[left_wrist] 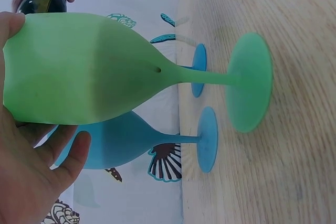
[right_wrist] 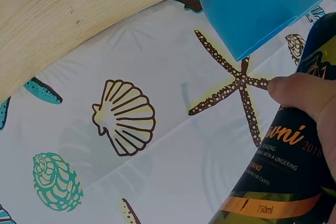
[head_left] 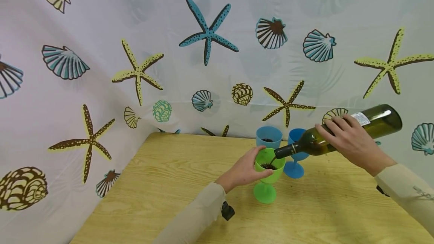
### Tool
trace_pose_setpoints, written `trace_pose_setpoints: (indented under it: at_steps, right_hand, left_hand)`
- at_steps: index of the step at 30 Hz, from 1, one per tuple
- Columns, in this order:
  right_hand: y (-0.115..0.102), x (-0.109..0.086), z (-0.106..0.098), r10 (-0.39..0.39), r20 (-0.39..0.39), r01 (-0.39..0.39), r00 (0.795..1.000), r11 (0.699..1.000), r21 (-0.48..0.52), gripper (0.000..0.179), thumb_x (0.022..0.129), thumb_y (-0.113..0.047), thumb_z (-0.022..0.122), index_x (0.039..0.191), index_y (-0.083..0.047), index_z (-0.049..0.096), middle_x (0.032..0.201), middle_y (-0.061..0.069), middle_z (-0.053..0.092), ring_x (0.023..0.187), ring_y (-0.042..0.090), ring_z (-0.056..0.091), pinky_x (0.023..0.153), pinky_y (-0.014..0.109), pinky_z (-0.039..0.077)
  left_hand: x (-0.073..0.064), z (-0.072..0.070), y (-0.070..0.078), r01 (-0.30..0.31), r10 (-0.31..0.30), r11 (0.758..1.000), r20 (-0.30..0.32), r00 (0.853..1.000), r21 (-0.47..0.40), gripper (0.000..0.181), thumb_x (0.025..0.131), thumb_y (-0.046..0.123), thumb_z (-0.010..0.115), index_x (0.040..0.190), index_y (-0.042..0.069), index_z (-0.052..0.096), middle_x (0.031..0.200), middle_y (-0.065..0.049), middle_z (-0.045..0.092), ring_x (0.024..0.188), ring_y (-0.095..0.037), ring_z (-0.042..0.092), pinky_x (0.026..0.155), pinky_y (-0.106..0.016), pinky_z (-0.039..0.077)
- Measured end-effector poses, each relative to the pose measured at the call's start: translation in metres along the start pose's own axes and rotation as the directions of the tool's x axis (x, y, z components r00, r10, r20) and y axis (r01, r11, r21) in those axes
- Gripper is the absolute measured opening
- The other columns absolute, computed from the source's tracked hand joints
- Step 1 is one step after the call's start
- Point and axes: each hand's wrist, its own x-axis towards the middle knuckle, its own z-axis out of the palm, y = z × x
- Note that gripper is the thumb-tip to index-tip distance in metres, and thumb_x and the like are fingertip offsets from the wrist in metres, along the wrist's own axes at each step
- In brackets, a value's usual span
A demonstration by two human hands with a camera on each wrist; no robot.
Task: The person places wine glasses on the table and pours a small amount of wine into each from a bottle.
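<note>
My right hand (head_left: 354, 140) grips a dark green wine bottle (head_left: 381, 119) round its body, tilted with the neck down to the left. A thin dark stream runs from its mouth into a green plastic goblet (head_left: 265, 192), which holds dark liquid. Around the goblet's bowl, near the rim, my left hand (head_left: 245, 166) curls its thumb and fingers; the foot is on the table. In the left wrist view the green goblet (left_wrist: 84, 66) fills much of the picture. The bottle's label (right_wrist: 278, 156) shows in the right wrist view, beside my thumb.
A light blue goblet (head_left: 269, 135) with dark liquid stands right behind the green one. A darker blue goblet (head_left: 294, 170) is to its right, under the bottle neck. The wooden table (head_left: 176, 168) meets a white sheet (head_left: 162, 22) printed with shells and starfish.
</note>
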Motion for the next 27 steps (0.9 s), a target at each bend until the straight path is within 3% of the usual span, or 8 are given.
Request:
trace_pose_setpoints:
  at_steps: [16,18,20,24,25,27]
  right_hand:
    - [0.0027,0.0044,0.0,-0.039,-0.008,0.039,0.999,0.999,-0.023,0.079,0.059,0.014,0.081,0.13,-0.001,0.047,0.115,0.026,0.054,0.102,0.044,0.049,0.091,0.057,0.038]
    - [0.0026,0.0052,-0.0004,-0.046,-0.012,0.046,0.999,0.999,-0.029,0.072,0.066,0.016,0.075,0.131,0.0,0.047,0.116,0.026,0.053,0.103,0.044,0.049,0.092,0.057,0.037]
    - [0.0029,0.0061,-0.0008,-0.052,-0.017,0.051,0.999,0.998,-0.032,0.072,0.067,0.017,0.074,0.131,0.0,0.047,0.116,0.026,0.053,0.103,0.044,0.049,0.093,0.057,0.037]
    - [0.0036,0.0084,-0.0014,-0.06,-0.025,0.059,0.998,0.998,-0.039,0.074,0.065,0.017,0.075,0.132,0.0,0.047,0.117,0.026,0.054,0.104,0.044,0.05,0.093,0.056,0.037]
    - [0.0038,0.0089,-0.0016,-0.061,-0.024,0.06,0.998,0.997,-0.039,0.082,0.058,0.016,0.08,0.132,-0.001,0.047,0.117,0.026,0.054,0.104,0.043,0.05,0.093,0.057,0.037]
    - [0.0039,0.0096,-0.0018,-0.067,-0.024,0.065,0.997,0.997,-0.044,0.084,0.057,0.015,0.081,0.132,-0.001,0.047,0.117,0.026,0.054,0.104,0.043,0.05,0.093,0.057,0.037]
  left_hand:
    - [-0.0011,0.0012,0.0005,0.005,-0.005,1.0,-0.005,1.0,0.0,0.081,0.085,0.056,0.061,0.149,0.019,0.027,0.148,-0.004,0.033,0.133,-0.022,0.036,0.102,-0.047,0.037]
    - [-0.0017,0.0015,0.0003,0.002,-0.002,1.0,-0.004,1.0,0.001,0.081,0.086,0.057,0.06,0.149,0.019,0.027,0.149,-0.004,0.033,0.134,-0.023,0.035,0.102,-0.047,0.036]
    - [-0.0014,0.0018,0.0,0.0,0.0,1.0,-0.005,1.0,0.003,0.081,0.086,0.056,0.06,0.149,0.02,0.027,0.149,-0.004,0.032,0.134,-0.023,0.034,0.102,-0.048,0.036]
    - [-0.0005,0.0016,-0.0001,0.003,-0.003,1.0,-0.006,1.0,0.006,0.081,0.085,0.057,0.06,0.149,0.02,0.026,0.149,-0.003,0.032,0.134,-0.022,0.034,0.103,-0.048,0.036]
    - [-0.0003,0.0015,-0.0001,0.005,-0.005,1.0,-0.006,1.0,0.006,0.081,0.085,0.057,0.06,0.149,0.02,0.026,0.149,-0.003,0.032,0.134,-0.022,0.034,0.103,-0.047,0.036]
    - [-0.0006,0.0014,-0.0004,0.007,-0.007,1.0,-0.003,1.0,0.008,0.081,0.085,0.057,0.06,0.149,0.02,0.026,0.149,-0.003,0.032,0.134,-0.022,0.034,0.103,-0.047,0.035]
